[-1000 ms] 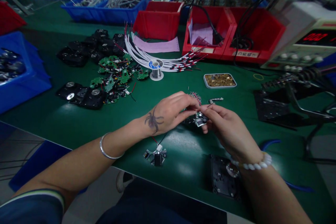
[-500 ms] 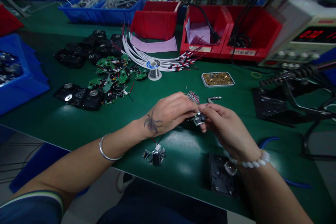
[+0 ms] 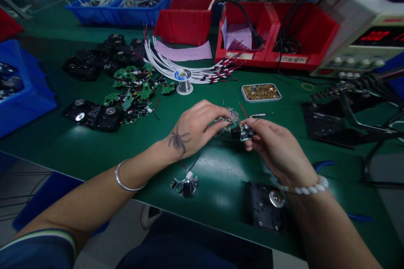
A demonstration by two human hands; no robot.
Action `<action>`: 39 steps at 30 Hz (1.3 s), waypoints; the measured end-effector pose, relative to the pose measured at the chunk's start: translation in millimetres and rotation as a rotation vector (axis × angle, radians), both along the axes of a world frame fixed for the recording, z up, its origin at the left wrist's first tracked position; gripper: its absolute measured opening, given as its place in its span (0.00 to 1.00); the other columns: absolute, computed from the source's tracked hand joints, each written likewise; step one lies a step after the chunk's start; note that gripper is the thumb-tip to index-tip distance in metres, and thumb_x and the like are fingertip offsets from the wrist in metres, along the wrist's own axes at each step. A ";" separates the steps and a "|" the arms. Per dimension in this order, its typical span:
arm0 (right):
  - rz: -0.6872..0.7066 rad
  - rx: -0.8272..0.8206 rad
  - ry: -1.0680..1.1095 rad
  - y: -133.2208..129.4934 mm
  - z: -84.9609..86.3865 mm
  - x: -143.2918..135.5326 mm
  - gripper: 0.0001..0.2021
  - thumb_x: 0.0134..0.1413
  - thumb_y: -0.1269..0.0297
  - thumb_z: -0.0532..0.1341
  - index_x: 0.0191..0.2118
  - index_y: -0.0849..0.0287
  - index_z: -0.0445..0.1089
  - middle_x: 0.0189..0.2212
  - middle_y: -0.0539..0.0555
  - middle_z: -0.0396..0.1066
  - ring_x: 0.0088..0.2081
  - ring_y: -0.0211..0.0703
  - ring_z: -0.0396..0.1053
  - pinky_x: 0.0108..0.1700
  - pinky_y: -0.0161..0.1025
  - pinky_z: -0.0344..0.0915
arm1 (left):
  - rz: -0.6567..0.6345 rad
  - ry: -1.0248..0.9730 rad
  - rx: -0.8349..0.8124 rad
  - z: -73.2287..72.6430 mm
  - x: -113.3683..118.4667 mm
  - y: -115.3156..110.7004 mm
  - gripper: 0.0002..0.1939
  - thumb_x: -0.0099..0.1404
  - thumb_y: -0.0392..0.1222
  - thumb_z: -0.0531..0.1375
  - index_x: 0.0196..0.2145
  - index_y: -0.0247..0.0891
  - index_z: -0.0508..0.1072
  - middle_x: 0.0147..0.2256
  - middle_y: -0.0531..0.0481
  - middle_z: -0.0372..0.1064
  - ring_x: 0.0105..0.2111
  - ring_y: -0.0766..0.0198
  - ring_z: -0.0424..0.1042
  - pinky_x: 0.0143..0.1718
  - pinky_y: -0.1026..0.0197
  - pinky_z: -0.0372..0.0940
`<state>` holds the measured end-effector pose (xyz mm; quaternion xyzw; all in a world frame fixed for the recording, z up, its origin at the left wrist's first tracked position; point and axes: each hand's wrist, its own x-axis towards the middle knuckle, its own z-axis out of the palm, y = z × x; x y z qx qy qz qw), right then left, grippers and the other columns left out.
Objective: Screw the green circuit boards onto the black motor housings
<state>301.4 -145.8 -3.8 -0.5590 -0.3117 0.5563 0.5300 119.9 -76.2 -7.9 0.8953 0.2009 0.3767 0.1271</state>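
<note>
My right hand point(image 3: 271, 138) is clamped on a small circuit board point(image 3: 246, 132) above the middle of the bench point(image 3: 78, 151); my left hand point(image 3: 202, 124), thumb and fingertips apart, is just left of it by a pile of clippings point(image 3: 232, 114). Beyond, a shallow tin point(image 3: 261, 101) holds brass-coloured bits. Farther off, a red bin point(image 3: 259, 61) holds papers, the far-left blue tray point(image 3: 120, 17) pale cables, the left blue bin point(image 3: 41, 92) dark, shiny parts.

An electronics assembly workshop: a green-topped workbench point(image 3: 217, 193) carries a heap of circuit boards point(image 3: 144, 91), a spool of solder-like wire point(image 3: 183, 88) and bundled white cables point(image 3: 173, 70), with red parts bins point(image 3: 183, 27) and a blue tray point(image 3: 104, 16) of leads behind, beside a bench instrument point(image 3: 355, 62) glowing with red digits.
</note>
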 end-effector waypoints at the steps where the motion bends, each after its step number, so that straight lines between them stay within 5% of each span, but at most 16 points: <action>1: -0.014 0.007 0.001 0.4 0.5 0.4 0.11 0.46 0.60 0.68 0.30 0.63 0.74 0.25 0.49 0.68 0.20 0.29 0.63 0.20 0.27 0.63 | 0.062 0.042 -0.062 -0.6 -0.6 0.6 0.04 0.66 0.37 0.59 0.38 0.33 0.71 0.36 0.48 0.71 0.38 0.64 0.69 0.41 0.61 0.64; 7: -0.012 -0.003 -0.003 0.5 3.4 -0.9 0.11 0.44 0.59 0.69 0.29 0.63 0.74 0.23 0.48 0.66 0.19 0.29 0.63 0.20 0.27 0.63 | 0.163 0.391 -0.401 -19.6 -5.9 5.4 0.06 0.61 0.39 0.64 0.31 0.35 0.70 0.28 0.54 0.65 0.31 0.65 0.66 0.34 0.63 0.60; 11: -0.003 0.006 -0.060 -0.3 3.3 -2.3 0.10 0.47 0.59 0.67 0.30 0.62 0.74 0.24 0.49 0.67 0.20 0.29 0.63 0.21 0.27 0.63 | 0.130 0.406 -0.327 -29.5 -8.2 5.1 0.04 0.64 0.35 0.58 0.30 0.35 0.69 0.29 0.52 0.65 0.32 0.64 0.66 0.37 0.61 0.62; 15: 0.001 0.046 -0.143 -0.7 1.2 -2.8 0.10 0.48 0.60 0.66 0.32 0.61 0.73 0.29 0.51 0.70 0.21 0.30 0.65 0.22 0.29 0.65 | 0.172 0.240 -0.336 -17.7 -2.7 -0.7 0.04 0.68 0.36 0.54 0.34 0.35 0.66 0.32 0.50 0.65 0.33 0.64 0.66 0.36 0.61 0.63; 19: 0.011 0.049 -0.195 0.2 -1.9 -2.4 0.10 0.48 0.60 0.66 0.32 0.62 0.72 0.27 0.50 0.69 0.21 0.31 0.65 0.24 0.29 0.65 | -0.077 -0.120 -0.530 3.4 3.8 -13.7 0.05 0.70 0.40 0.52 0.37 0.35 0.63 0.35 0.49 0.66 0.35 0.67 0.67 0.40 0.63 0.64; 22: -0.027 0.061 -0.168 1.0 -3.9 -1.5 0.09 0.48 0.61 0.66 0.31 0.62 0.72 0.26 0.49 0.69 0.21 0.30 0.65 0.24 0.28 0.65 | -0.236 -0.072 -0.605 10.1 3.8 -20.8 0.05 0.70 0.39 0.53 0.37 0.35 0.64 0.35 0.49 0.68 0.37 0.66 0.68 0.41 0.63 0.64; 25: -0.045 0.072 -0.141 1.0 -4.0 -0.8 0.08 0.48 0.61 0.66 0.30 0.62 0.72 0.27 0.49 0.69 0.21 0.30 0.64 0.24 0.28 0.64 | -0.226 -0.068 -0.561 8.5 3.1 -20.8 0.05 0.70 0.38 0.53 0.36 0.35 0.65 0.35 0.49 0.67 0.36 0.66 0.68 0.41 0.63 0.63; 30: 0.022 0.076 -0.124 -0.4 -1.0 -2.1 0.08 0.49 0.61 0.66 0.32 0.61 0.72 0.30 0.50 0.69 0.22 0.30 0.65 0.23 0.28 0.65 | -0.034 -0.140 -0.391 2.8 6.2 -16.4 0.05 0.69 0.37 0.56 0.34 0.35 0.65 0.32 0.52 0.65 0.34 0.67 0.65 0.38 0.65 0.61; 39: 0.058 0.078 -0.122 -2.1 1.2 -3.3 0.08 0.49 0.60 0.66 0.31 0.60 0.72 0.28 0.50 0.68 0.23 0.32 0.64 0.23 0.29 0.64 | -0.039 -0.026 -0.215 -0.7 9.0 -17.7 0.10 0.71 0.43 0.52 0.34 0.35 0.65 0.33 0.49 0.66 0.36 0.64 0.64 0.40 0.60 0.61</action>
